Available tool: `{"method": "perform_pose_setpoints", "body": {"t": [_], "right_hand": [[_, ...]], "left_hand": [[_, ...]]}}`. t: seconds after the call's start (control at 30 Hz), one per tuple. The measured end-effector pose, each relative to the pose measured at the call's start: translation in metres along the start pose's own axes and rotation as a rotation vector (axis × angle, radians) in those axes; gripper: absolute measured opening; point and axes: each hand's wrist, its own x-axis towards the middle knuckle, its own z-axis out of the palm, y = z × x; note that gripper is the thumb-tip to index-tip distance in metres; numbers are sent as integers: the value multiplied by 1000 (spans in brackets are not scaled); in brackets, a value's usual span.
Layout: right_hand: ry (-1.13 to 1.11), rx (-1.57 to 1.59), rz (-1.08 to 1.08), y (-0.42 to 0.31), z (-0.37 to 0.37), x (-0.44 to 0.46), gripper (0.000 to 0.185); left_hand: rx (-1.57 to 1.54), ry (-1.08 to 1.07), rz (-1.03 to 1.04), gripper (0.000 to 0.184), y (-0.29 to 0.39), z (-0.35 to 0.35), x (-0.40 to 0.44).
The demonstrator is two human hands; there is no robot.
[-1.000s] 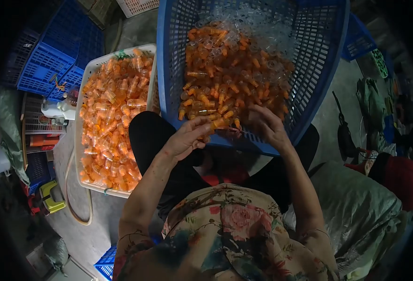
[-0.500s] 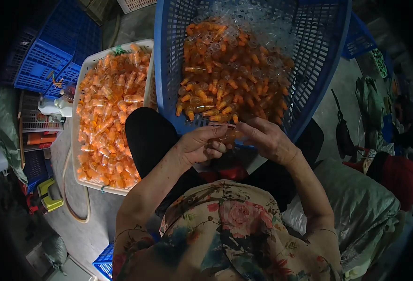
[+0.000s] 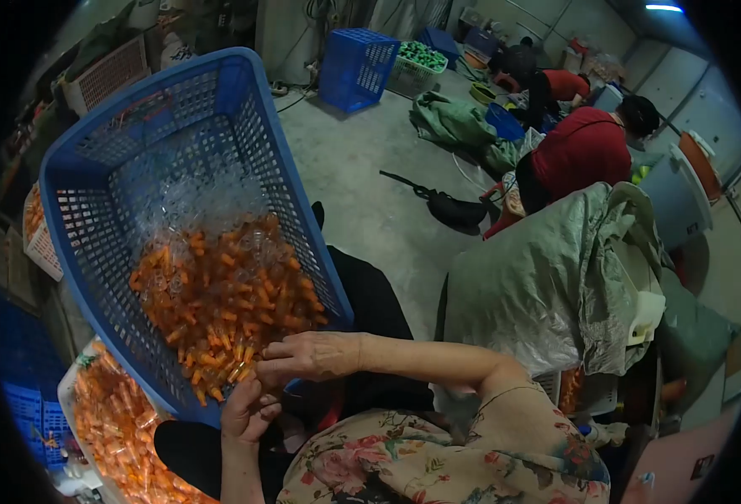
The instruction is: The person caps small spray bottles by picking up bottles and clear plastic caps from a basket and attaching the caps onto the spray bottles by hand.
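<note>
My left hand (image 3: 250, 412) is at the near rim of a tilted blue basket (image 3: 307, 239), its fingers curled. My right hand (image 3: 316, 354) sits just above and right of it, fingers bent and pressed together close to the left hand's fingertips. What the fingers hold, if anything, is too small and dark to make out. Inside the basket, beside both hands, lies a heap of small clear plastic pieces with orange tips (image 3: 228, 294). Clear colourless plastic pieces (image 3: 211, 189) fill the part farther away.
A pale crate (image 3: 68, 395) of similar orange-and-clear pieces (image 3: 123, 420) stands at the lower left. A stuffed green-grey sack (image 3: 522, 277) is to my right. A person in red (image 3: 576, 151) bends over farther back. A blue crate (image 3: 358, 71) stands on the floor ahead.
My view has swung to the right and up, so the basket and both hands appear farther left. My hands stay close together at the basket's near rim.
</note>
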Motion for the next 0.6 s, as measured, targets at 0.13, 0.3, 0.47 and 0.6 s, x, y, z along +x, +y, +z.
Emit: {"method": "perform_pose_setpoints", "body": {"t": [0.13, 0.3, 0.47, 0.6], "right_hand": [[42, -53, 19, -11, -7, -12, 29], [167, 204, 187, -11, 9, -17, 24], [286, 507, 310, 1, 34, -2, 28], [350, 649, 314, -4, 57, 11, 32]], "left_hand": [[-164, -128, -113, 31, -6, -16, 11], [452, 12, 251, 20, -14, 28, 2], [1013, 190, 553, 18, -17, 15, -5], [1083, 257, 554, 23, -3, -5, -27]]}}
